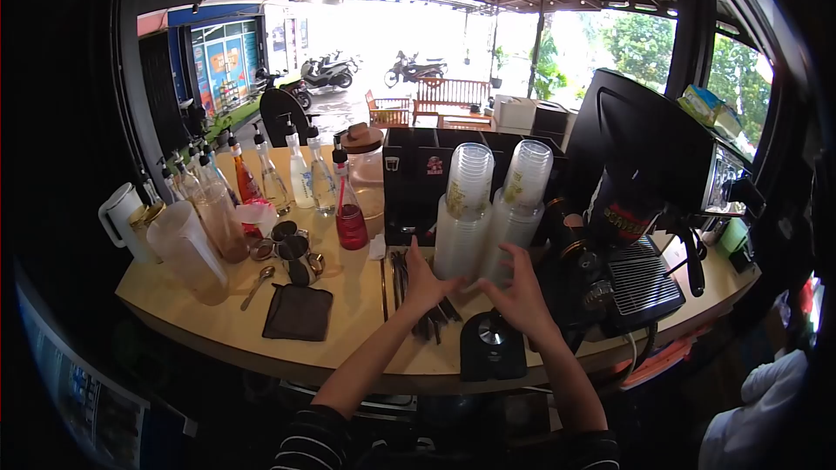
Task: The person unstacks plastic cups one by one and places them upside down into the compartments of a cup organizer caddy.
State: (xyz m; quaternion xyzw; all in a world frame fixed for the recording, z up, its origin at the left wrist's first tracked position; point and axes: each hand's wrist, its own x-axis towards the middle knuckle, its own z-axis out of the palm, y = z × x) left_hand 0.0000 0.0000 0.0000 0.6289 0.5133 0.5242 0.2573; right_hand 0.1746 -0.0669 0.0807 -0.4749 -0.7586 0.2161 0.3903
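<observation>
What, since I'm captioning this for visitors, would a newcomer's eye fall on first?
Probably the two tall stacks of clear cups mid-counter, with the left hand and right hand spread open near their lower parts; whether they touch is hard to tell. Next might come the bottle of red liquid, left of the stacks among other pump bottles, and the bulky black machine on the right.

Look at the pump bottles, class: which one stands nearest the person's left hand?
The red bottle at the group's right end, in front of the lidded jar. The other pump bottles all stand farther from the left hand.
</observation>
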